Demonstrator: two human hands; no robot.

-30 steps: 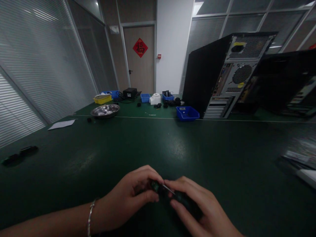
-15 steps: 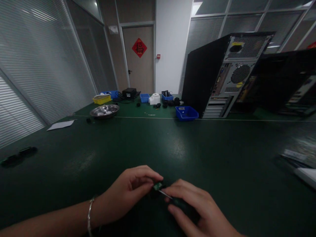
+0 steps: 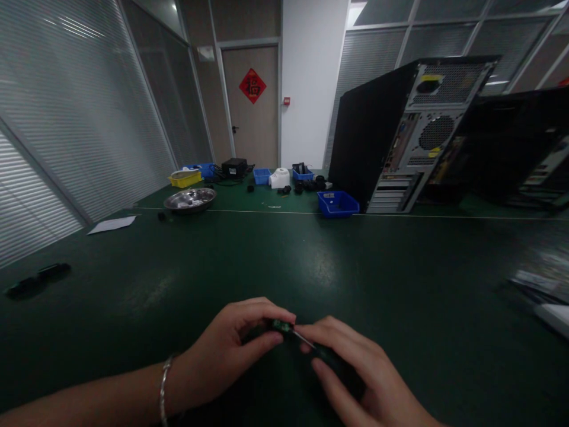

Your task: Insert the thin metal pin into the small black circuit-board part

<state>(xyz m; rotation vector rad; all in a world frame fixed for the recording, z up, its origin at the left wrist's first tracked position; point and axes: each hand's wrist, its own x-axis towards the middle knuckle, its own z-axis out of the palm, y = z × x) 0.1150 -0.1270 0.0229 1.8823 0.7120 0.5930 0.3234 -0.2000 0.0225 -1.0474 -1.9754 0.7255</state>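
Between the thumb and fingers of my left hand (image 3: 240, 338) is a small green circuit board (image 3: 283, 325), partly covered by the fingertips. My right hand (image 3: 355, 367) is closed around the dark handle of a screwdriver (image 3: 304, 340), whose thin metal shaft points left. The tip of the shaft meets the board's right end, close to my right index finger. Both hands are just above the dark green table (image 3: 249, 261), near its front. Much of the screwdriver's handle is hidden by my right hand and by shadow.
A metal bowl (image 3: 190, 200) and a blue bin (image 3: 338, 204) stand farther back. A black computer tower (image 3: 373, 130) rises at the right. Dark parts (image 3: 38, 280) and a white paper (image 3: 112, 225) lie on the left. Blurred items (image 3: 544, 281) sit at the right edge.
The circuit board has tilted flatter and risen slightly between my left fingers. My right hand and the screwdriver have shifted a little, with the tip now at the board's right end.
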